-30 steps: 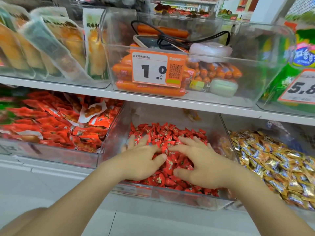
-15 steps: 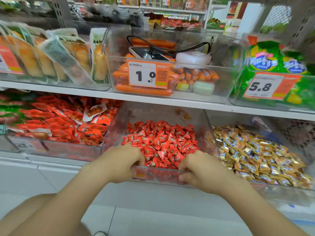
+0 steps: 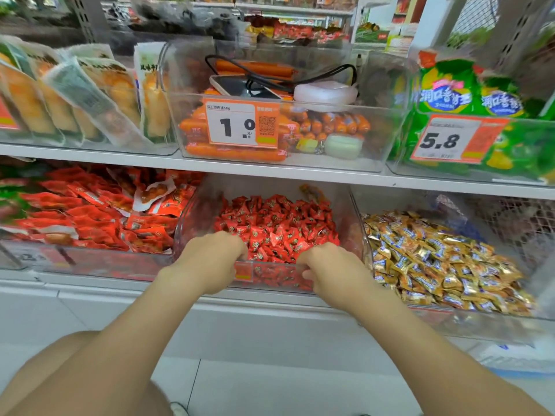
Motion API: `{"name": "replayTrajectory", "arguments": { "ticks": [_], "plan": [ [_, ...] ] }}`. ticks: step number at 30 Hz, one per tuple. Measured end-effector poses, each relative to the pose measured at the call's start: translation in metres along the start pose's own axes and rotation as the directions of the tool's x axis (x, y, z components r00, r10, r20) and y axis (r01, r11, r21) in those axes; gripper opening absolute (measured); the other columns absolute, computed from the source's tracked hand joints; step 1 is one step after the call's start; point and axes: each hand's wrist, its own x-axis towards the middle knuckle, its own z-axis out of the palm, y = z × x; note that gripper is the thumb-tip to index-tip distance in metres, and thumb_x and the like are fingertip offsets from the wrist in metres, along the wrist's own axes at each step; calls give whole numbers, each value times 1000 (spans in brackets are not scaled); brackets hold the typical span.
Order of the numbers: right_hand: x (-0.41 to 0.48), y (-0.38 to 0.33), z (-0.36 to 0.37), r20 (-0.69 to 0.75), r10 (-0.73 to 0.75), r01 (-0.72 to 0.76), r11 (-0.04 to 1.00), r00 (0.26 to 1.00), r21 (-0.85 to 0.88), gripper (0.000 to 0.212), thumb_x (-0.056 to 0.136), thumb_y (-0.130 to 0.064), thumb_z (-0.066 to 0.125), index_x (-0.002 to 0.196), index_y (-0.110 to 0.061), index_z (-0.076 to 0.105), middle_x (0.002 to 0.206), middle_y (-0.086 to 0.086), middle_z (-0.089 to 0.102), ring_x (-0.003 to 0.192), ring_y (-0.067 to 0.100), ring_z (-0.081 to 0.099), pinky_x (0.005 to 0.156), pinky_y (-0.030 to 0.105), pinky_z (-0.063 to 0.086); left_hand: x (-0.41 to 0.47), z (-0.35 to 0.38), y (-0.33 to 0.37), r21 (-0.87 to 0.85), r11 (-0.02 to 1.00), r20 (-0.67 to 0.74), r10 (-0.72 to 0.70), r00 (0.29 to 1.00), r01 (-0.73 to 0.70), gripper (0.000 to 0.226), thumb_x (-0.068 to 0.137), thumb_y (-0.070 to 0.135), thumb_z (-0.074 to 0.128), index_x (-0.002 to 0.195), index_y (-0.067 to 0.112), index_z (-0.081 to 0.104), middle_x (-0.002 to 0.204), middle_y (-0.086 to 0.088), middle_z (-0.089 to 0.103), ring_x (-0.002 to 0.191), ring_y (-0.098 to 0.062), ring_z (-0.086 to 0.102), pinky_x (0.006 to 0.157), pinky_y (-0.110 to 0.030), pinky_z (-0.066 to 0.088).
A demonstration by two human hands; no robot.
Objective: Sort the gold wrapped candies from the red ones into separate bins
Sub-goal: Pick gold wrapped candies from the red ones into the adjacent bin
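Single head-worn wide-angle view, facing forward and down, close on red-candy bin (image 3: 270, 276)

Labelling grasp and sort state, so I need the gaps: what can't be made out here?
All in the head view:
Fingertips of left hand and right hand: curled over the red candy bin front wall, hidden by knuckles.
Any gold pieces below the red candies: only the top layer shows.
Orange label on that wall: too blurred to read.
Right end of the gold candies: motion-blurred.
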Motion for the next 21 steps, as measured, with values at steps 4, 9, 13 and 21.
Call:
{"name": "replayTrajectory", "arguments": {
  "ticks": [4, 9, 13, 21],
  "plan": [
    [-9, -6, -12, -86, -88, 89, 996, 992, 7, 15, 98, -25, 57, 107, -26, 70, 97, 3, 73, 96, 33, 68, 75, 43, 58, -1, -6, 18, -88, 993, -113, 73, 991, -83, 28, 87, 29, 70, 110, 33, 55, 110, 7, 58, 106, -23, 57, 80, -38, 51],
    [-49, 6, -67, -355, 64, 76, 927, 933, 366, 19, 87, -27, 55, 94, -31, 73, 74, -12, 72, 72, 10, 68, 72, 35, 57, -8, -24, 91, -239, 913, -463, 191, 865, -330, 18, 89, 34, 65, 98, 29, 50, 96, 10, 51, 93, -19, 51, 68, -36, 39],
    [-93, 54, -76, -442, 114, 55, 934, 890, 352, 18, 78, -27, 53, 88, -29, 68, 77, -12, 68, 76, 10, 65, 73, 39, 56, -1, -25, 151, -200, 853, -606, 279, 745, -482, 10, 88, 24, 60, 96, 21, 56, 91, 4, 53, 86, -25, 51, 72, -42, 43],
    [-180, 196, -52, 12, 301, -301, 953, 954, 28, 19, 71, -36, 72, 90, -36, 68, 97, -9, 61, 99, 19, 55, 82, 38, 50, 19, -2, 237, -44, 804, -567, 469, 677, -593, 17, 90, 39, 61, 78, 27, 61, 75, 8, 56, 78, -20, 57, 75, -38, 43]
  ]
}}
